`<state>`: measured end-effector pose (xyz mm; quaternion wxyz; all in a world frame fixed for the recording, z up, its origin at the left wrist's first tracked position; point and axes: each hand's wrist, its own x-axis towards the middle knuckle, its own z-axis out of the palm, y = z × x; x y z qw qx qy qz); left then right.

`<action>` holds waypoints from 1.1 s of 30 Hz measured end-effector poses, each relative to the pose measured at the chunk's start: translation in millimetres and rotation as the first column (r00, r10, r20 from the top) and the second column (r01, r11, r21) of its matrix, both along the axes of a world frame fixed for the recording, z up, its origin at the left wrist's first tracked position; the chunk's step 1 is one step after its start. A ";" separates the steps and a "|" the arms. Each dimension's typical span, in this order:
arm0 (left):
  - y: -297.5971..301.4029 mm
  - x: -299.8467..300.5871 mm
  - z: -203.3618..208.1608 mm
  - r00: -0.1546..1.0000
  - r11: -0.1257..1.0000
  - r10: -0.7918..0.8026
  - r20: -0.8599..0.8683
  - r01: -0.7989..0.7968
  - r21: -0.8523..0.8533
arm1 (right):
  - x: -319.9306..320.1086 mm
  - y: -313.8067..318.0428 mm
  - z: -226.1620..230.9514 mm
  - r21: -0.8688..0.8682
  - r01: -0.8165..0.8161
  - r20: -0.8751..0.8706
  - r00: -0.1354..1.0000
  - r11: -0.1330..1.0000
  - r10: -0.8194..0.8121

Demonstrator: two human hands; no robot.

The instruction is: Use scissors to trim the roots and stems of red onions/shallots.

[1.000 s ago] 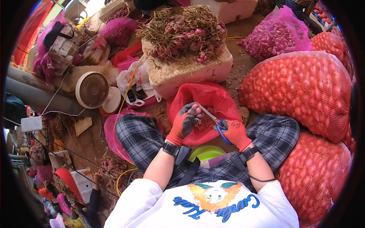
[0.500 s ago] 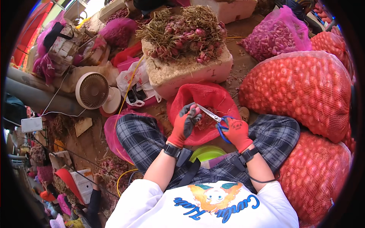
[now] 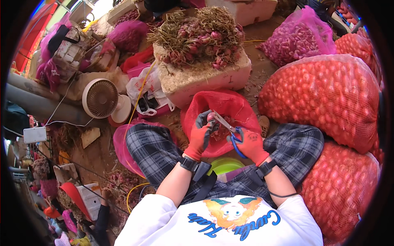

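My left hand (image 3: 200, 132), in a red and grey work glove, pinches a small shallot (image 3: 211, 117) above the red mesh bag. Gloved the same way, my right hand (image 3: 249, 143) grips blue-handled scissors (image 3: 223, 121). Their metal blades point up and left, with the tips at the shallot; whether they touch it I cannot tell. The red mesh bag (image 3: 196, 105) lies spread between my legs, its mouth facing up, with bits of trimmings inside. Beyond it, bunches of shallots with dry stalks (image 3: 201, 35) are heaped on a white foam box (image 3: 213, 82).
Large red net sacks of shallots (image 3: 320, 98) stack up on my right, a pink net sack (image 3: 299, 39) behind them. A white fan (image 3: 100, 97) stands at the left near a plastic bag (image 3: 143, 90). A green basin (image 3: 225, 165) sits between my legs. Other people work at the lower left.
Both hands have shifted slightly: the right a little left and down, the left slightly right. The scissor handles have drawn closer together, and the blades stay by the shallot.
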<state>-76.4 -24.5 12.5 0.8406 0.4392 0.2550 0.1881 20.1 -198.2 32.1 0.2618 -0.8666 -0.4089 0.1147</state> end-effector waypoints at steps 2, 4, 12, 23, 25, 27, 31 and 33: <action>0.0 -3.9 -7.0 0.999 0.999 -0.039 0.031 0.040 -0.024 | 1.2 -0.6 -0.1 -0.090 -0.017 -0.043 0.999 0.996 0.013; 1.1 -6.0 -8.4 0.998 0.998 -0.055 0.022 0.055 0.026 | 6.8 -2.6 0.8 -0.177 -0.035 -0.082 0.996 0.984 0.021; 2.4 -0.4 -7.6 0.997 0.986 0.042 0.071 -0.052 0.161 | 5.8 -2.5 14.6 -0.002 -0.006 -0.236 0.972 1.000 0.006; 3.0 0.8 5.3 0.999 0.984 0.045 -0.023 -0.049 -0.171 | 7.6 -0.4 4.9 -0.021 0.005 0.102 0.995 1.000 -0.003; 3.5 -0.2 9.4 1.000 0.981 0.023 -0.009 -0.024 -0.195 | 7.5 -1.2 1.9 -0.027 -0.004 0.286 0.958 1.000 0.011; 3.5 -1.1 11.9 1.000 0.975 0.000 0.006 0.001 -0.221 | 8.6 -2.4 0.0 -0.093 0.001 0.335 0.942 0.996 0.030; 6.0 -4.7 17.7 0.999 0.979 -0.038 -0.028 0.031 -0.203 | 11.5 -2.6 -0.5 -0.219 0.008 0.274 0.960 0.976 0.054; 11.7 -12.8 30.3 0.997 0.978 -0.068 -0.027 0.061 -0.202 | 11.4 -3.3 -2.4 -0.160 0.016 0.229 0.973 0.987 0.021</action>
